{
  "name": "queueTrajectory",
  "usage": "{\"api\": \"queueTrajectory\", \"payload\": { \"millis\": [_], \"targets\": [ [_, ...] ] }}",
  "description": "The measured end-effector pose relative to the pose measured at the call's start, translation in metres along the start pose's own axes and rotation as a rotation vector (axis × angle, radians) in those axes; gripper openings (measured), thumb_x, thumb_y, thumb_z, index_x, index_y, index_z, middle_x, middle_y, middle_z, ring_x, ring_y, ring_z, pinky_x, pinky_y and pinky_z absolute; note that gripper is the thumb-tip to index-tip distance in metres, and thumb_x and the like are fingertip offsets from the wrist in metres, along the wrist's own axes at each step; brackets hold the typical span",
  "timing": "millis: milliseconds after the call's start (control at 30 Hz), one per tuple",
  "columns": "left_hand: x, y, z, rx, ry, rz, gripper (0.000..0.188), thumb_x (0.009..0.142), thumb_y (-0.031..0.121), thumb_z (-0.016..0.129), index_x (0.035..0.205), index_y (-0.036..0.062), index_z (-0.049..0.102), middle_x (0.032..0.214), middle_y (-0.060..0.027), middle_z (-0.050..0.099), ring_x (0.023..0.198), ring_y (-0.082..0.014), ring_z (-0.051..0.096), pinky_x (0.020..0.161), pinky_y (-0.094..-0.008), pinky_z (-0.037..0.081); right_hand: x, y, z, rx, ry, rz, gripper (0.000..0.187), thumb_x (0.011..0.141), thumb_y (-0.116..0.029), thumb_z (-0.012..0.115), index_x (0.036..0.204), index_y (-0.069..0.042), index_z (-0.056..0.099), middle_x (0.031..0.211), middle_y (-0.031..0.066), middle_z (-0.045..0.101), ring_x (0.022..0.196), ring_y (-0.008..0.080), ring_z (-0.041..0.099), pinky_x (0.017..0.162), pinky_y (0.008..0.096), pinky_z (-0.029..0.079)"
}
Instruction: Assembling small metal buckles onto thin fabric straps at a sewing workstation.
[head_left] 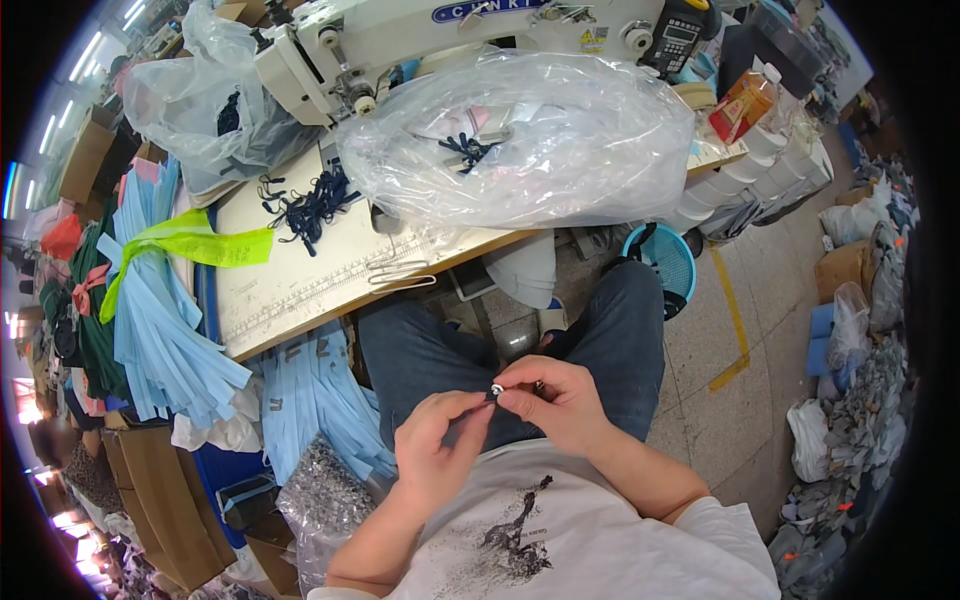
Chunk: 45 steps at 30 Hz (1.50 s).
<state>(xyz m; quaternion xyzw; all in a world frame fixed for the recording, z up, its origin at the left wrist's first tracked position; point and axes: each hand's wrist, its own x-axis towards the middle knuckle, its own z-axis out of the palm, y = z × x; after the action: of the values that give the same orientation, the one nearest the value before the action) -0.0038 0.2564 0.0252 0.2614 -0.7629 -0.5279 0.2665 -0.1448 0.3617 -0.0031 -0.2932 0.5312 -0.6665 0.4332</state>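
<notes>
Both of my hands meet above my lap, thumbs and forefingers pinched close together. Between the fingertips shows a small silvery piece with something dark beside it; its kind is too small to make out. My right hand is closed on the silvery piece. My left hand pinches at the dark part, mostly covered by its fingers. Beyond my knees, a pile of dark navy looped cords lies on the sewing table. A few more cords show on the large clear plastic bag.
A white sewing machine spans the table's back. Light blue strips and a yellow-green strip hang at the left. A bent wire lies at the table's front edge. A blue basket stands right of my knee.
</notes>
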Motion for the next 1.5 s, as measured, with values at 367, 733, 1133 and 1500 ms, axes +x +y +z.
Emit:
{"api": "queueTrajectory", "payload": {
  "millis": [367, 733, 1133, 1500],
  "targets": [
    [0.006, 0.000, 0.002, 0.176, -0.013, 0.148, 0.014, 0.076, -0.009, 0.068, 0.087, -0.0010, 0.062, 0.085, -0.0105, 0.067, 0.073, -0.0199, 0.063, 0.067, -0.0266, 0.049, 0.001, 0.008, 0.002, 0.021, -0.023, -0.103, 0.018, 0.087, -0.003, 0.066, 0.105, -0.002, 0.067, 0.096, 0.0038, 0.062, 0.077, 0.0052, 0.056, 0.063, 0.0180, 0.044],
    [0.007, -0.001, 0.003, 0.188, -0.012, 0.183, 0.031, 0.067, -0.005, 0.076, 0.094, 0.0032, 0.065, 0.083, -0.0080, 0.063, 0.070, -0.0214, 0.061, 0.059, -0.0282, 0.050, -0.002, -0.006, 0.003, 0.188, -0.032, 0.221, 0.012, 0.092, -0.013, 0.063, 0.099, -0.003, 0.064, 0.080, -0.0023, 0.062, 0.063, 0.0014, 0.050, 0.055, 0.0158, 0.041],
    [0.006, -0.012, 0.002, 0.088, 0.014, 0.298, 0.028, 0.067, -0.011, 0.071, 0.092, 0.0011, 0.063, 0.087, -0.0098, 0.065, 0.070, -0.0171, 0.059, 0.057, -0.0250, 0.047, 0.000, -0.005, 0.000, 0.155, 0.058, 0.176, 0.012, 0.095, -0.014, 0.058, 0.100, -0.003, 0.059, 0.086, -0.0006, 0.062, 0.061, 0.0029, 0.048, 0.054, 0.0169, 0.040],
    [-0.001, -0.017, 0.004, -0.491, -0.113, 0.030, 0.032, 0.069, -0.015, 0.071, 0.098, -0.0031, 0.062, 0.099, -0.0142, 0.066, 0.077, -0.0148, 0.063, 0.069, -0.0259, 0.050, -0.001, -0.008, 0.002, 0.183, 0.076, 0.080, 0.009, 0.097, -0.013, 0.055, 0.100, -0.004, 0.054, 0.093, 0.0034, 0.062, 0.061, 0.0033, 0.049, 0.053, 0.0172, 0.041]
  ]
}}
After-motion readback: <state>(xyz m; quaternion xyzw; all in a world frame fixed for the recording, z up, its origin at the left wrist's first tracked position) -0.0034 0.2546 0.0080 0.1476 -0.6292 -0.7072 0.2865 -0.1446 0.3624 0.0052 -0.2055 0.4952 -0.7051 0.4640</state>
